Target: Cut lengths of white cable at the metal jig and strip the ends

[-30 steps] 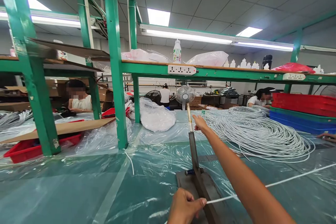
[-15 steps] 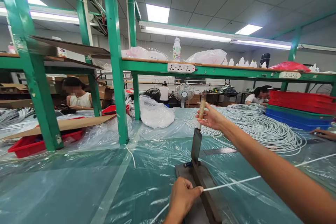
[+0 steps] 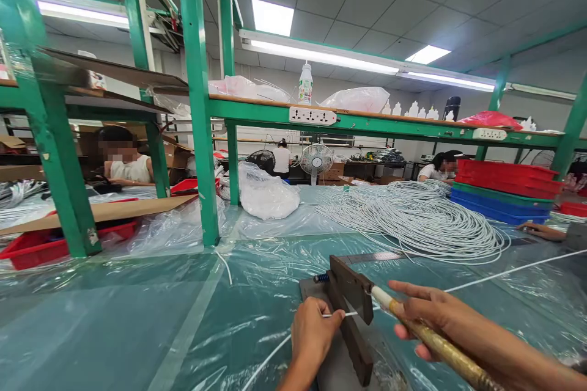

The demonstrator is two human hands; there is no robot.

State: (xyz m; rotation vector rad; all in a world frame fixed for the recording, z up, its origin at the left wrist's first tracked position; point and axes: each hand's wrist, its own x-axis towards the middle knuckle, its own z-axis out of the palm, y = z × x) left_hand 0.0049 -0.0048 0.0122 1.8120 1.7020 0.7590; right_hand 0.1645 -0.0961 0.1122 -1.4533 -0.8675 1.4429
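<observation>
My left hand (image 3: 312,333) pinches a thin white cable (image 3: 269,359) close beside a lever cutter. The cable crosses the cutter's bar (image 3: 351,330), passes behind the blade (image 3: 351,286) and runs on to the right. Around the cutter's handle (image 3: 447,345), wrapped in tan-yellow material, my right hand (image 3: 435,311) is closed, its index finger stretched out. The blade is lowered toward the bar, tilted down to the right. Whether it has cut the cable is hidden behind the blade.
A large coil of white cable (image 3: 413,220) lies behind the cutter, a metal ruler (image 3: 376,256) in front of it. Stacked red and blue trays (image 3: 504,189) stand at right, near another person's hand (image 3: 541,231). A green post (image 3: 202,134) rises at left.
My right hand has swung the cutter's handle from upright down to the right, lowering the blade to the cable. My left hand stays pinched on the cable. The view has shifted slightly.
</observation>
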